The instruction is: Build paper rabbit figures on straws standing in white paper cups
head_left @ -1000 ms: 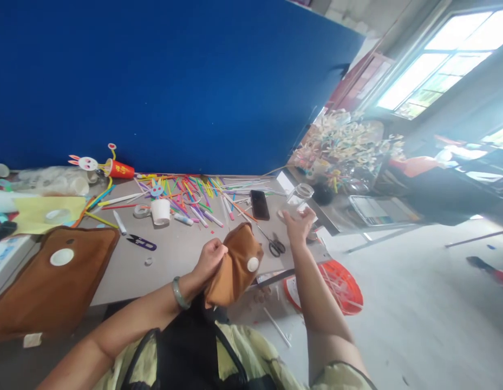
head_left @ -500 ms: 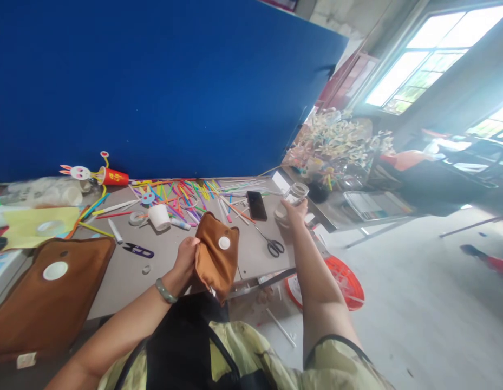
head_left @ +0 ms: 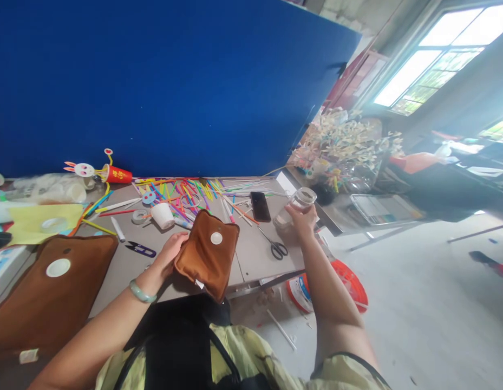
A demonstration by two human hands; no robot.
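My left hand (head_left: 172, 251) grips the left edge of a small brown fabric pouch (head_left: 206, 260), its fingers partly hidden behind it. The pouch has a white round disc near its top and a small white tag at the bottom, and it is tilted at the table's front edge. On the right, my right hand (head_left: 303, 219) is closed around a clear jar (head_left: 307, 195) near the table's right end. Scissors (head_left: 278, 249) with dark handles and a black phone (head_left: 260, 207) lie between the two hands.
A larger brown pouch (head_left: 58, 303) lies at left. Thread snips (head_left: 141, 249), a white paper cup (head_left: 162, 215), tape and many coloured sticks (head_left: 182, 189) cover the table's back. A red cup with a rabbit figure (head_left: 118, 173) lies there. Below right stands an orange basket (head_left: 351, 284).
The small pouch has swung down and left and shows more of its front. My left hand has moved left with it. The right hand stays on the jar.
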